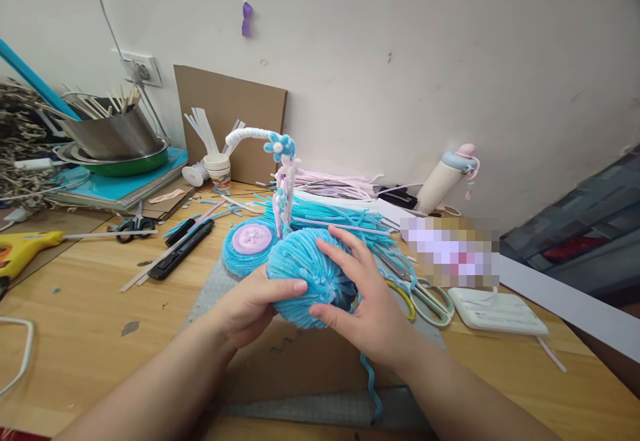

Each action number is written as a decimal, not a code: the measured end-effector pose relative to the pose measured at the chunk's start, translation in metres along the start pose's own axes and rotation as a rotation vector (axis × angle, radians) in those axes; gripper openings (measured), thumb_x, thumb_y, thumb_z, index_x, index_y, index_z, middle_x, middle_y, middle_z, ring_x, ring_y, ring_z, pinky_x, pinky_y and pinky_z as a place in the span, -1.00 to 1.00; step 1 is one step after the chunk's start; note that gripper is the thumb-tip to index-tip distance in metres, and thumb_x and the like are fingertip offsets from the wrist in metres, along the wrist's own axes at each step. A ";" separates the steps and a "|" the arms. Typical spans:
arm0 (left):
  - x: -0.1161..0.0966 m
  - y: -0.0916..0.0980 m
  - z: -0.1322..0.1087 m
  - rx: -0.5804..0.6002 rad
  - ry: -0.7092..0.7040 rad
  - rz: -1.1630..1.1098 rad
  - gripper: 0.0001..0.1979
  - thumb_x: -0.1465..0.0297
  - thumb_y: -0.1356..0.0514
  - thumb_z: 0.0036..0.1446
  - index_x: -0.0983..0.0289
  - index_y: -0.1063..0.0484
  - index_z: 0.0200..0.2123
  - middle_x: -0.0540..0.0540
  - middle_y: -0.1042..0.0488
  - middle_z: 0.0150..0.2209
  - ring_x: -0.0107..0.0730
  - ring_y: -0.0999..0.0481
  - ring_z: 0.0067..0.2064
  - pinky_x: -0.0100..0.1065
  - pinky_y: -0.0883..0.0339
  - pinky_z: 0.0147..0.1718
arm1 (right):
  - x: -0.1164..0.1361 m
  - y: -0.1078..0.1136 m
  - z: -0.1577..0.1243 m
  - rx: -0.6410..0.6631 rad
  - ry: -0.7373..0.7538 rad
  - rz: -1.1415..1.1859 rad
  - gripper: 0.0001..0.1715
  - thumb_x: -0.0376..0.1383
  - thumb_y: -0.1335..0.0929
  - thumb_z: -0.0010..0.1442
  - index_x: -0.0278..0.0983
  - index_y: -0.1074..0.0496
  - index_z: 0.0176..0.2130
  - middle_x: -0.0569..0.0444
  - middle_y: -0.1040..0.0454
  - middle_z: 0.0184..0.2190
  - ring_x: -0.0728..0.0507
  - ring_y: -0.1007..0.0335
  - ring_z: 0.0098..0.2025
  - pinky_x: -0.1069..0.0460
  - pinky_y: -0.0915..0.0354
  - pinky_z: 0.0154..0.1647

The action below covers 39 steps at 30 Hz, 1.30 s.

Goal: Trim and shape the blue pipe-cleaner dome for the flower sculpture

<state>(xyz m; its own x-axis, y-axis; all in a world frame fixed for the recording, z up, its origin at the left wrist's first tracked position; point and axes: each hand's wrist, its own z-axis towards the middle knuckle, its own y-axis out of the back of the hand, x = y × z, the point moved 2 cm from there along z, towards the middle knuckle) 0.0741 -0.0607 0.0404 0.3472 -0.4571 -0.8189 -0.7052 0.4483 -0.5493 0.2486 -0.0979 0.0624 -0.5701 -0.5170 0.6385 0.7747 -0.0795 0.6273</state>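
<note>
Both hands are on it. The left hand [253, 308] and the right hand [373, 311] each have a closed grip on the one blue fuzzy dome [303, 264], fingers pressed into its sides, over the cardboard sheet [300, 361] on the counter [90, 321]. Just behind sit one blue disc with a pink centre [249, 244] and one white arched stem [247, 134] with one blue flower [279, 144]. Two pairs of scissors: black-handled scissors [134, 226] well to the left, and green-handled scissors [427, 300] just beside the right hand. One yellow glue gun [23, 249] lies at the left edge.
</note>
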 end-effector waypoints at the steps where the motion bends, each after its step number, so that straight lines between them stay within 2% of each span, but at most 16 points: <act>1: -0.001 0.001 -0.001 0.027 0.016 0.008 -0.47 0.39 -0.36 -0.09 0.28 -0.44 0.02 0.21 -0.57 -0.08 -0.11 -0.55 -0.12 -0.24 -0.40 -0.16 | 0.000 0.001 0.000 0.007 0.008 0.000 -0.20 -0.09 -0.43 0.08 -0.02 -0.13 0.24 0.00 0.04 0.32 -0.31 0.10 0.33 -0.25 0.03 0.29; 4: -0.006 0.005 -0.003 0.092 0.055 0.005 -0.47 0.38 -0.37 -0.12 0.28 -0.45 0.00 0.22 -0.57 -0.09 -0.08 -0.55 -0.11 -0.21 -0.40 -0.15 | 0.003 0.003 0.001 0.039 0.043 0.005 -0.21 -0.10 -0.43 0.07 -0.03 -0.15 0.23 -0.01 0.01 0.30 -0.32 0.07 0.31 -0.24 0.01 0.28; 7: -0.007 0.005 -0.004 0.095 0.060 0.012 -0.48 0.43 -0.37 -0.11 0.26 -0.45 0.00 0.20 -0.57 -0.09 -0.11 -0.55 -0.11 -0.21 -0.40 -0.12 | 0.006 0.004 0.001 0.074 0.084 -0.019 -0.23 -0.13 -0.43 0.06 -0.04 -0.17 0.22 -0.02 0.00 0.29 -0.32 0.04 0.30 -0.24 -0.01 0.26; 13: -0.001 -0.005 -0.001 0.073 -0.036 -0.008 -0.45 0.46 -0.35 -0.10 0.25 -0.42 0.04 0.19 -0.54 -0.04 -0.07 -0.53 -0.05 -0.19 -0.39 -0.10 | 0.008 0.007 0.002 0.114 0.156 -0.084 -0.24 -0.17 -0.44 0.04 -0.09 -0.21 0.20 -0.03 0.01 0.29 -0.33 0.05 0.29 -0.26 0.02 0.27; 17: 0.006 -0.007 -0.001 0.051 -0.061 -0.029 -0.45 0.46 -0.35 -0.10 0.27 -0.41 0.03 0.19 -0.56 -0.07 -0.06 -0.53 -0.07 -0.15 -0.39 -0.08 | 0.008 0.006 0.002 0.114 0.149 -0.057 -0.26 -0.17 -0.44 0.04 -0.10 -0.23 0.19 -0.03 -0.01 0.28 -0.31 0.04 0.29 -0.23 0.01 0.27; 24: 0.008 -0.008 0.000 0.108 -0.045 -0.157 -0.37 0.45 -0.36 -0.12 0.29 -0.36 0.09 0.19 -0.59 -0.13 -0.10 -0.56 -0.13 -0.22 -0.40 -0.14 | 0.009 0.006 0.002 0.105 0.089 0.006 -0.26 -0.14 -0.45 0.04 -0.06 -0.24 0.19 -0.01 -0.05 0.27 -0.31 0.00 0.28 -0.23 -0.03 0.27; 30: 0.005 0.001 0.000 0.068 -0.029 -0.072 -0.52 0.32 -0.30 0.01 0.28 -0.41 0.03 0.21 -0.55 -0.06 -0.06 -0.51 -0.03 -0.19 -0.36 -0.08 | 0.009 0.014 0.004 0.139 0.132 -0.060 -0.23 -0.16 -0.43 0.05 -0.05 -0.20 0.22 -0.02 -0.02 0.29 -0.34 0.02 0.29 -0.26 -0.03 0.25; 34: 0.007 0.004 0.000 0.046 0.035 -0.087 -0.59 0.34 -0.26 0.05 0.29 -0.45 0.00 0.21 -0.57 -0.09 -0.10 -0.55 -0.11 -0.21 -0.39 -0.16 | 0.008 0.018 0.004 0.173 0.139 -0.076 -0.22 -0.19 -0.43 0.05 -0.08 -0.19 0.22 -0.02 -0.02 0.29 -0.31 0.05 0.30 -0.23 0.01 0.27; 39: 0.005 -0.001 0.000 0.077 0.047 -0.146 -0.63 0.37 -0.26 0.03 0.36 -0.49 -0.06 0.23 -0.59 -0.13 -0.09 -0.55 -0.10 -0.16 -0.35 -0.05 | 0.000 0.018 0.006 0.244 0.143 0.029 -0.18 -0.24 -0.43 0.02 -0.06 -0.16 0.23 0.00 0.00 0.30 -0.28 0.05 0.31 -0.18 0.04 0.30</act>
<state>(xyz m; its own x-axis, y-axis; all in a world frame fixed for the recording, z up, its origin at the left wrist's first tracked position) 0.0764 -0.0631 0.0371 0.4119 -0.5561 -0.7218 -0.5991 0.4316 -0.6744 0.2608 -0.0938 0.0761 -0.4907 -0.6322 0.5996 0.6916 0.1360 0.7094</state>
